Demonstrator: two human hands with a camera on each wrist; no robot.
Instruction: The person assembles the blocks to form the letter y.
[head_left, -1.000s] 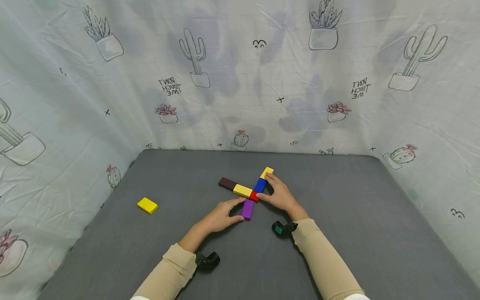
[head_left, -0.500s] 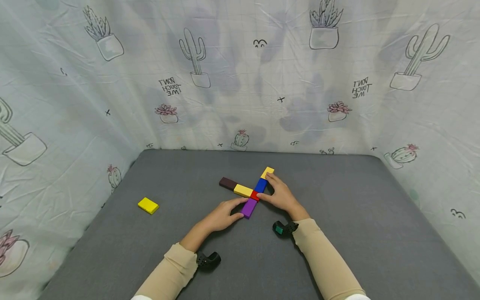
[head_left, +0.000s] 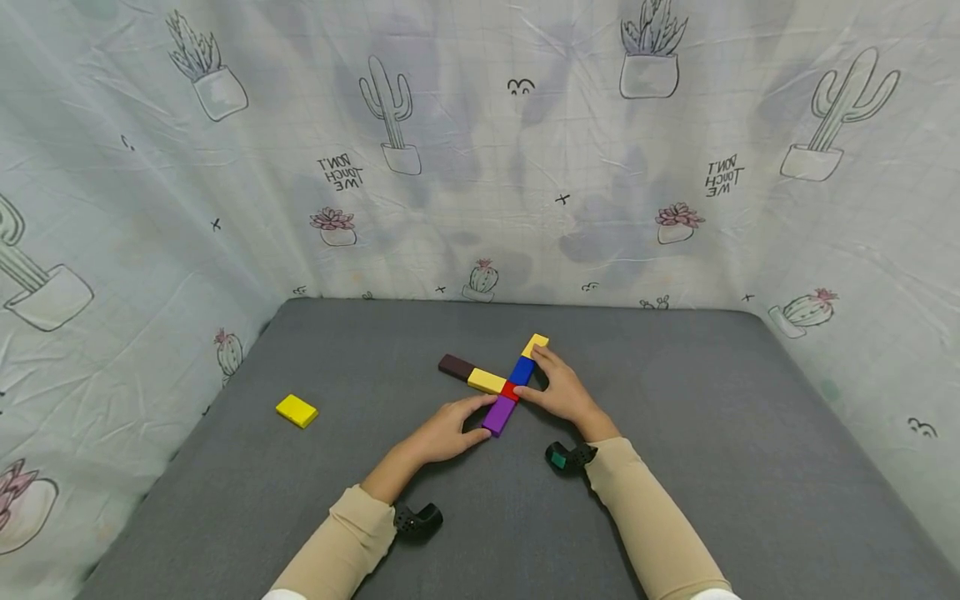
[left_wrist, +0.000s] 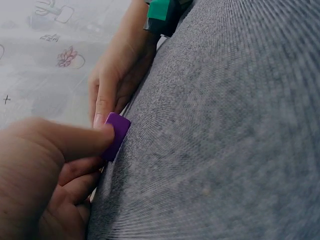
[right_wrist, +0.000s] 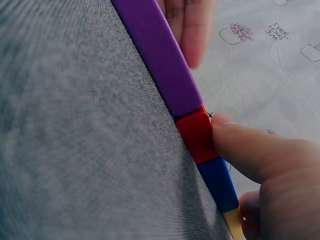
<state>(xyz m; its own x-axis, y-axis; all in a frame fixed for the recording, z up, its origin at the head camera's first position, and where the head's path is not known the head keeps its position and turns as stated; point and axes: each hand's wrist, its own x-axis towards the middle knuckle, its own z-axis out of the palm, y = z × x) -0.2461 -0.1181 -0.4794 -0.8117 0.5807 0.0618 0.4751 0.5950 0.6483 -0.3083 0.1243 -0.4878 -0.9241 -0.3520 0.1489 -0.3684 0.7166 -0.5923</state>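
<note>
My left hand [head_left: 444, 429] pinches a purple block [head_left: 500, 415], thumb at its near end and fingers along its far left edge. That block's far end meets a small red block [head_left: 509, 390]. Beyond the red one a blue block [head_left: 521, 370] and a pale yellow block [head_left: 536, 342] carry on the same slanted row. On this row rests my right hand [head_left: 562, 393], its thumb [right_wrist: 237, 137] at the side of the red block and its fingertips by the pale yellow one. A second pale yellow block [head_left: 486, 381] and a dark brown block [head_left: 455, 367] branch off leftward.
A bright yellow block [head_left: 297, 411] lies apart on the left of the grey tabletop [head_left: 712, 417]. A white curtain [head_left: 480, 125] printed with cacti surrounds the table at the back and sides. Each wrist wears a black camera mount [head_left: 418, 522].
The purple block has turned in my left hand, its far end swinging right into line with the red and blue blocks. My right hand has stayed in place.
</note>
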